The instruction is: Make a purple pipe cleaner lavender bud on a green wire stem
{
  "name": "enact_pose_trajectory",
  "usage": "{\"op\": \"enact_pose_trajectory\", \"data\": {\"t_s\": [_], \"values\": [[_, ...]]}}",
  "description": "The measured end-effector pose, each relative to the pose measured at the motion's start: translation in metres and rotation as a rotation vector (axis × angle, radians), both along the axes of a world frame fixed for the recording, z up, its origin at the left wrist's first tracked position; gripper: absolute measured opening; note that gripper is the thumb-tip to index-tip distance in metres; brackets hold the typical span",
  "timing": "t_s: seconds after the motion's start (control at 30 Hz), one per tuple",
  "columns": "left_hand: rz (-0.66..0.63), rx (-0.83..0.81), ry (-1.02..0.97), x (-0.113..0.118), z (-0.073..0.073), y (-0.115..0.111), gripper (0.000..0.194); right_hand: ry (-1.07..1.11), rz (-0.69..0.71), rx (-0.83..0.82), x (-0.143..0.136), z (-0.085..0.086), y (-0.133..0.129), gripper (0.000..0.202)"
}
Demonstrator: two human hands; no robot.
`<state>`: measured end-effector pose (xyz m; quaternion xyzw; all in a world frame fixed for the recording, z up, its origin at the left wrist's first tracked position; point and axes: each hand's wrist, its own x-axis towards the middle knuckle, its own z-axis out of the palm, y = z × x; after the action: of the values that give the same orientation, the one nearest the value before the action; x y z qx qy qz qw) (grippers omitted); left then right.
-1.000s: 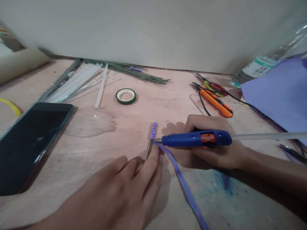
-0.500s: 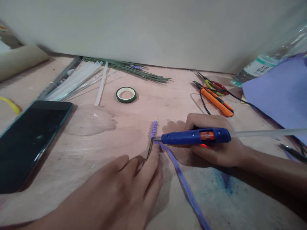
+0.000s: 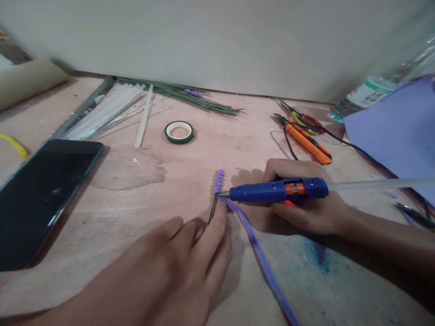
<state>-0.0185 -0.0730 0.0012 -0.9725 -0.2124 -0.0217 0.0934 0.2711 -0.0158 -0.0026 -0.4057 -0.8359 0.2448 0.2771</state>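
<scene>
My right hand (image 3: 306,215) is closed round a blue hot glue gun (image 3: 258,191), with a clear glue stick (image 3: 374,183) sticking out of its back end. The gun's metal tip is at the base of a small purple flower spike (image 3: 219,181) on a thin green stem (image 3: 212,210). My left hand (image 3: 190,253) pinches the stem low down, its index fingertip pressing near a purple strip (image 3: 260,251) that runs from the spike's base towards the front edge. The lower end of the stem is hidden under my left fingers.
A phone (image 3: 44,199) lies at left, near glue sticks (image 3: 108,111) and green stems (image 3: 176,97). Green tape (image 3: 179,132) lies mid-table. An orange cutter (image 3: 307,142), scissors (image 3: 307,122) and a black cord (image 3: 356,147) are at right, by purple sheet (image 3: 390,122) and a bottle (image 3: 370,93).
Almost nothing differs. The view has shifted very slightly, and the glue gun's tip stays at the base of the flower spike while both hands keep their hold.
</scene>
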Motion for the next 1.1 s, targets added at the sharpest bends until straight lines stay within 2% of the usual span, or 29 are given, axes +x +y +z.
{"op": "enact_pose_trajectory", "data": {"t_s": [0.2, 0.37, 0.47, 0.73, 0.93, 1.1], "values": [[-0.022, -0.096, 0.041, 0.001, 0.005, 0.002, 0.05, -0.011, 0.004, 0.021, 0.002, -0.003, 0.0, 0.028], [0.007, -0.158, -0.078, -0.01, -0.006, -0.013, 0.042, 0.012, -0.016, -0.014, 0.001, -0.003, -0.003, 0.021], [0.024, -0.192, -0.121, -0.015, -0.011, -0.017, 0.049, 0.011, -0.039, -0.031, 0.001, -0.003, -0.003, 0.021], [-0.018, -0.188, -0.079, -0.008, -0.007, -0.008, 0.054, 0.008, -0.025, -0.027, 0.004, -0.003, -0.003, 0.021], [-0.049, -0.163, -0.049, -0.012, -0.006, -0.012, 0.06, 0.004, -0.028, -0.057, 0.004, -0.003, -0.003, 0.02], [-0.018, -0.139, -0.049, -0.013, -0.011, -0.014, 0.062, -0.004, -0.026, -0.047, 0.004, -0.005, -0.003, 0.018]]}}
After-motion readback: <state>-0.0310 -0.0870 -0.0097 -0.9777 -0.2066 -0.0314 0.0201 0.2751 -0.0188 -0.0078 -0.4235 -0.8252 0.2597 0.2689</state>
